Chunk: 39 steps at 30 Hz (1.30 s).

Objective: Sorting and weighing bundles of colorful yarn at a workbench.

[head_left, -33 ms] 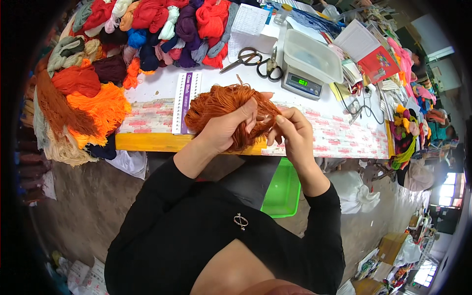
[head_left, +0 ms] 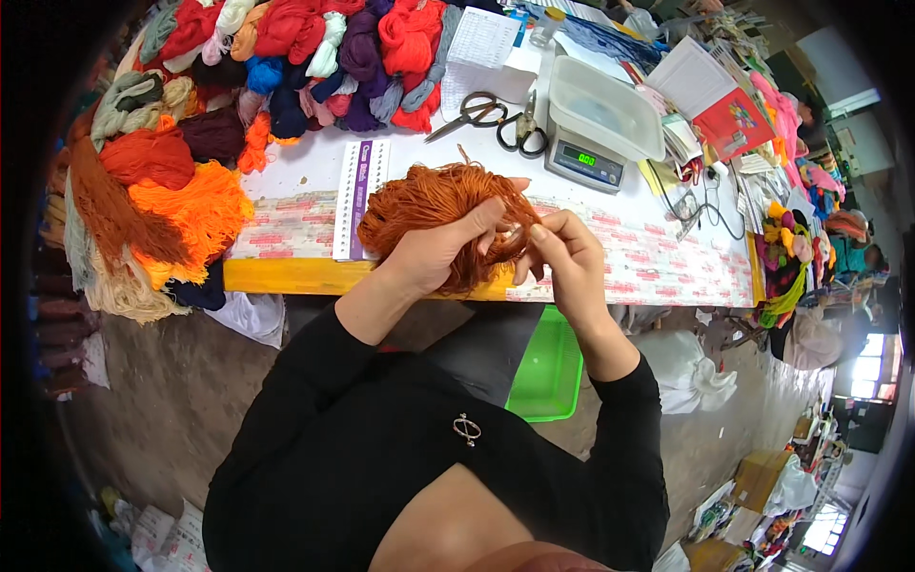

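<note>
A skein of rust-orange yarn (head_left: pixel 419 205) is bunched over the table's front edge, in front of me. My left hand (head_left: pixel 453 238) is wrapped around its near side, fingers partly buried in the strands. At the skein's right end, my right hand (head_left: pixel 564 253) pinches some strands between thumb and forefinger, its other fingers curled. Part of the left fingers is hidden by yarn. Behind the skein lie black-handled scissors (head_left: pixel 469 116) and a smaller pair of black-handled snips (head_left: pixel 523 135).
Many-coloured yarn skeins (head_left: pixel 291 43) pile up at the left. A spiral notebook (head_left: pixel 362 195) lies beside the yarn I hold. Behind right stands a digital scale (head_left: pixel 585 164) bearing a clear plastic tray (head_left: pixel 610 95). Below the table edge is a green basket (head_left: pixel 548 372).
My right hand has shifted very slightly left at the strands. The number on the scale's display has changed. Both hands keep their hold on the yarn.
</note>
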Motion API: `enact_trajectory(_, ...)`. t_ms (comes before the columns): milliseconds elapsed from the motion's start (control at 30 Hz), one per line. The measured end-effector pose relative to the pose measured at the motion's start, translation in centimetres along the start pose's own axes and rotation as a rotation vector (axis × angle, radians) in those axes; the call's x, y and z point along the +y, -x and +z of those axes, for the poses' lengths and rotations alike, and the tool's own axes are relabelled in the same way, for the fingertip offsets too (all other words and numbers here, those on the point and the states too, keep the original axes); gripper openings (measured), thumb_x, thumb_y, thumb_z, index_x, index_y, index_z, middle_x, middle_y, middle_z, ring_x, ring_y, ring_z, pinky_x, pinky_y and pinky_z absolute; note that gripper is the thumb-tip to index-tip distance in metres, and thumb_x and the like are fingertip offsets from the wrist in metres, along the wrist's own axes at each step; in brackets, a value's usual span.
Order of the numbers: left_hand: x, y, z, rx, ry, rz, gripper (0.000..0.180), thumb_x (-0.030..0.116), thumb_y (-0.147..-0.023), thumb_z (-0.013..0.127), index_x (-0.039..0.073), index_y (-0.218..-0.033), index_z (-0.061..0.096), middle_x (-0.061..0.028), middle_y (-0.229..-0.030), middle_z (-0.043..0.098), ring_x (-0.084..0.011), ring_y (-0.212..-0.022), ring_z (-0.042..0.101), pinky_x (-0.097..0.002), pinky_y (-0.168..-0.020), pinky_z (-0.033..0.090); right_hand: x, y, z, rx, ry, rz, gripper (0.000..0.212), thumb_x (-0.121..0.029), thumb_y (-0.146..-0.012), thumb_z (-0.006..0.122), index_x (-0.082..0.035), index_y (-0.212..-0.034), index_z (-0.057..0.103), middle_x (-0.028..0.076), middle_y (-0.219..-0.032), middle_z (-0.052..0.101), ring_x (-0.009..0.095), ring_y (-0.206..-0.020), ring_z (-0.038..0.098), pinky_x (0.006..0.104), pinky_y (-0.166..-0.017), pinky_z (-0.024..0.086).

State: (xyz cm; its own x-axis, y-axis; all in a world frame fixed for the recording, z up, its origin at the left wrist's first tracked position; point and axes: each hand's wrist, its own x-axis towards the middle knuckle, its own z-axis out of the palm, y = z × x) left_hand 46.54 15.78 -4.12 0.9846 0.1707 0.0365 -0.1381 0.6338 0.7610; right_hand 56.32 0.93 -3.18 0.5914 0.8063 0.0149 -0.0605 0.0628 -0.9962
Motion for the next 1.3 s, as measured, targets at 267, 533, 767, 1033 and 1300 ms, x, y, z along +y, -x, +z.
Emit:
enact_trajectory(267,0.2,-0.6,-0.3,-0.034,0.189,-0.023,0.047,0.007,-0.087,0.047,-0.004,-0.13,0.037,-0.0031,-0.084,0.055,-0.0084,-0.069,0.05,-0.0231,-0.068,0.044,0.5,-0.2,-0.6,0.054,-0.189,0.037,0.01,-0.009,-0.09,0.049,0.001,-0.093,0.05,0.008,-0.071,0.059,0.015,-0.053,0.06,0.0211,-0.048,0.04)
enact_trajectory(533,0.8,-0.7,0.7,0.018,0.253,-0.099,0.058,0.011,-0.078,0.046,-0.008,-0.132,0.031,-0.0026,-0.07,0.05,-0.0109,-0.062,0.05,-0.0274,-0.074,0.045,0.6,0.0,-0.7,-0.025,-0.345,0.176,0.012,-0.012,-0.09,0.051,0.0,-0.093,0.051,0.009,-0.072,0.059,0.014,-0.046,0.053,0.0218,-0.045,0.038)
enact_trajectory(767,0.2,-1.2,0.1,0.001,0.323,-0.123,0.062,0.012,-0.076,0.044,-0.009,-0.132,0.029,-0.005,-0.07,0.05,-0.0104,-0.054,0.047,-0.0272,-0.066,0.045,0.2,0.2,-0.2,0.028,-0.344,0.203,0.016,-0.018,-0.092,0.05,-0.001,-0.094,0.05,0.006,-0.071,0.056,0.011,-0.047,0.049,0.0206,-0.046,0.04)
enact_trajectory(1033,2.6,-0.3,-1.9,-0.41,0.114,-0.504,0.03,0.019,-0.089,0.042,-0.002,-0.106,0.055,-0.0004,-0.049,0.04,-0.0073,-0.04,0.036,-0.0221,-0.038,0.03,-0.9,0.7,-4.9,0.142,-0.041,0.009,0.017,-0.016,-0.087,0.056,-0.002,-0.078,0.059,0.0,-0.058,0.046,0.007,-0.047,0.04,0.0192,-0.043,0.03)
enact_trajectory(1300,10.6,2.5,-14.1,-0.181,0.477,0.078,0.03,0.018,-0.098,0.032,-0.001,-0.087,0.052,0.0037,-0.05,0.03,-0.0059,-0.036,0.029,-0.0202,-0.033,0.025,0.2,2.3,-30.6,0.787,-0.35,-0.092,0.013,-0.017,-0.09,0.052,-0.007,-0.081,0.052,-0.005,-0.056,0.039,0.006,-0.044,0.03,0.0187,-0.042,0.025)
